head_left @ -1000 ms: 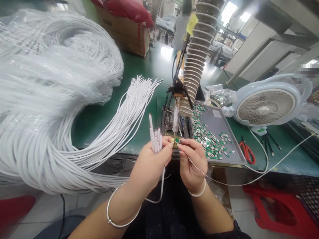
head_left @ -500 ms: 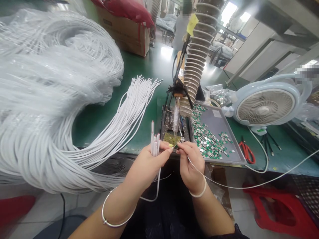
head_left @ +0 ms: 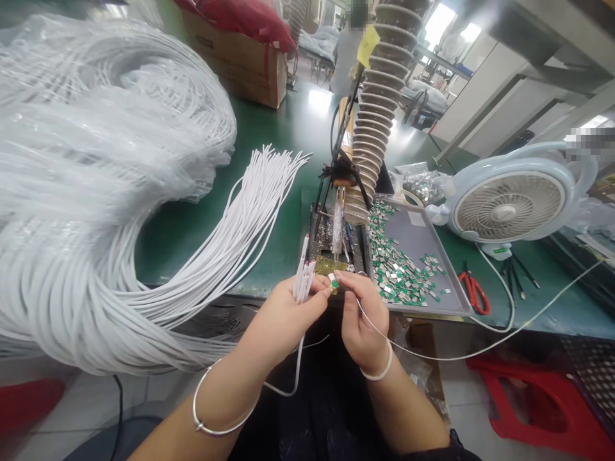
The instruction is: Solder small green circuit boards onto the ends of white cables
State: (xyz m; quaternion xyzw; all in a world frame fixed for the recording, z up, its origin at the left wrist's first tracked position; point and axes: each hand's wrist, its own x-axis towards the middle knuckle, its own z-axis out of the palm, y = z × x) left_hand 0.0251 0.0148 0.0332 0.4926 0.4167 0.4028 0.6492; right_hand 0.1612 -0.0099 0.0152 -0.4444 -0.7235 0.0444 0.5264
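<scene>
My left hand (head_left: 283, 319) is shut around a small bunch of white cables (head_left: 302, 283) whose stripped ends, tipped pink, point up and away from me. My right hand (head_left: 362, 318) pinches a small green-and-silver part (head_left: 333, 283) between thumb and forefinger, right next to my left thumb. A thin white wire (head_left: 432, 354) runs from my right hand off to the right. Just beyond my hands stands a soldering jig (head_left: 337, 235) with a green board (head_left: 330, 266) at its base, partly hidden by my fingers.
A huge coil of white cable (head_left: 96, 192) fills the left of the green bench. A metal tray (head_left: 446, 282) holds several small green parts. Beyond stand a ribbed duct (head_left: 377, 109), a fan (head_left: 509, 211), red-handled cutters (head_left: 474, 293) and a cardboard box (head_left: 235, 64).
My hands have drawn closer together and shifted slightly left. The cable ends in my left hand now lean right, and the green part sits nearer my left thumb.
</scene>
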